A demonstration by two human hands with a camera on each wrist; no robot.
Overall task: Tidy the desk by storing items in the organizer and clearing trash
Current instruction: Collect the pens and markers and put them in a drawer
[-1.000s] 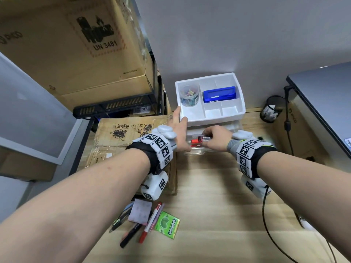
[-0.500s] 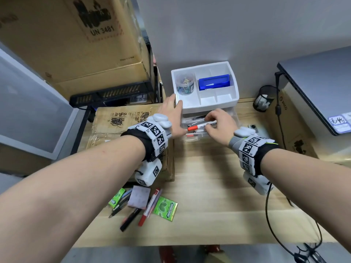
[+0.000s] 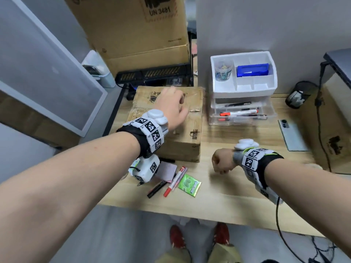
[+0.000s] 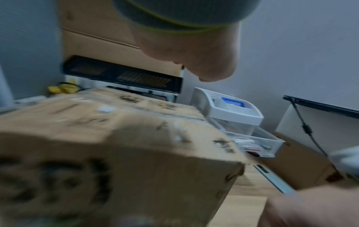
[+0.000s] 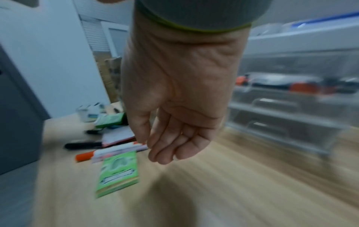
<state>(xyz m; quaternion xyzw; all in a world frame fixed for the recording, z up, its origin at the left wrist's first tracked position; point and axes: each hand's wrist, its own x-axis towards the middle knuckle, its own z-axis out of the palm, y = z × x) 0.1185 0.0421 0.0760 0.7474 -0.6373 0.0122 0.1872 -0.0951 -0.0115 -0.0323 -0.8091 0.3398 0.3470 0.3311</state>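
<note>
The organizer [image 3: 244, 88] stands at the back right: a white top tray over clear drawers. Its open drawer [image 3: 241, 113] holds a red-capped marker and several pens. My right hand [image 3: 220, 166] hovers over the bare desk in front of it, fingers loosely curled and holding nothing, as the right wrist view [image 5: 170, 147] also shows. My left hand [image 3: 176, 103] hangs over the cardboard box [image 3: 171, 147], fingers loosely bent and holding nothing. A red marker [image 3: 175, 181], black pen [image 3: 157, 187], green packet [image 3: 190, 185] and pink note pad [image 3: 167, 170] lie near the front edge.
A phone [image 3: 292, 133] lies flat to the right of the organizer, with a black mesh cup [image 3: 299, 93] and a laptop [image 3: 340, 61] behind it. A large carton sits on a black rack [image 3: 152, 74] at the back left. A cable [image 3: 281, 221] trails from my right wrist.
Both hands have left the organizer drawer. My right hand let go of the marker there and drew back towards the desk's front. My left hand moved left over the cardboard box.
</note>
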